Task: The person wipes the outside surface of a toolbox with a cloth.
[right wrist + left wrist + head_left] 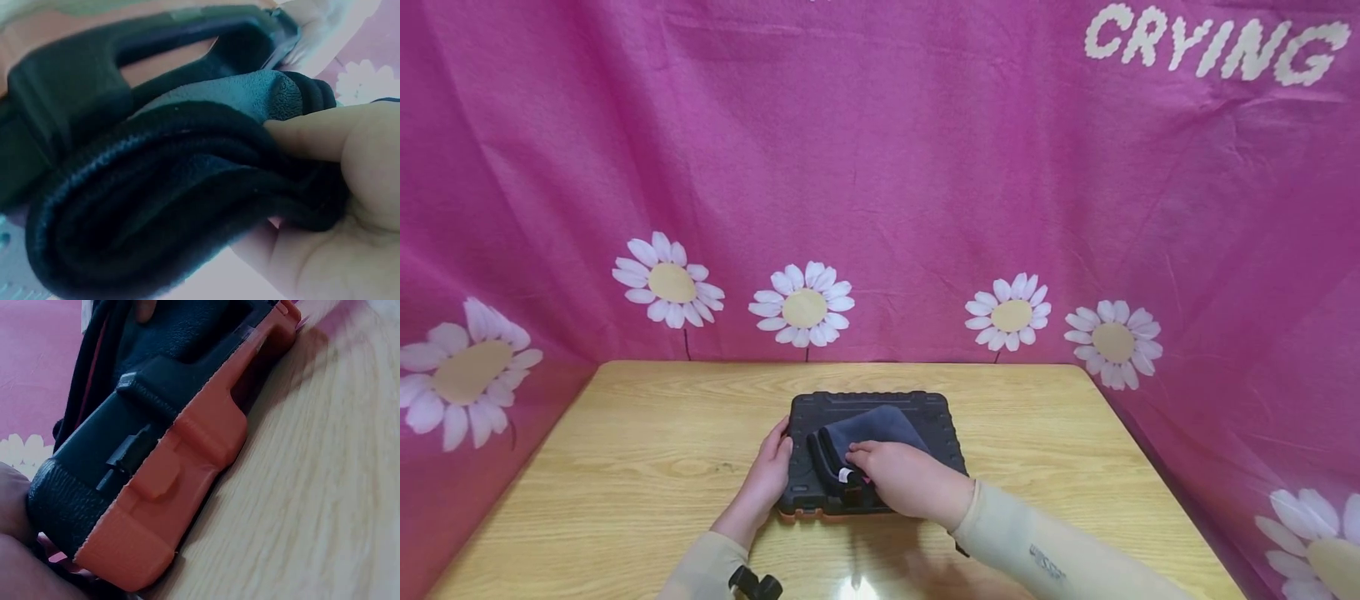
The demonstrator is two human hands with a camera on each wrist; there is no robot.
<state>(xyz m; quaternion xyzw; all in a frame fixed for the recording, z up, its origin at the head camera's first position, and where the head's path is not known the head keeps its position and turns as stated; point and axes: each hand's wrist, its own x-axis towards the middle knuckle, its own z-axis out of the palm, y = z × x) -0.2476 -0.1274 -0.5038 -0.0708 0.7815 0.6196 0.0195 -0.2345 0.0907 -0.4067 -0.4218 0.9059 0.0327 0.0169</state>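
Observation:
A black plastic carrying case with an orange underside lies on the table. On its lid sits a folded dark grey cloth with thick black edging and a small white tag. My right hand pinches the cloth near its front, thumb on top and fingers beneath. In the right wrist view the black folded edge curls round in a loop beside the case's handle. My left hand rests along the left side of the case, fingers stretched along it. Part of the cloth is hidden under my right hand.
The light wood table extends on both sides of the case. A magenta curtain with daisies and lettering hangs behind and along both sides. A small black device is strapped at the left wrist.

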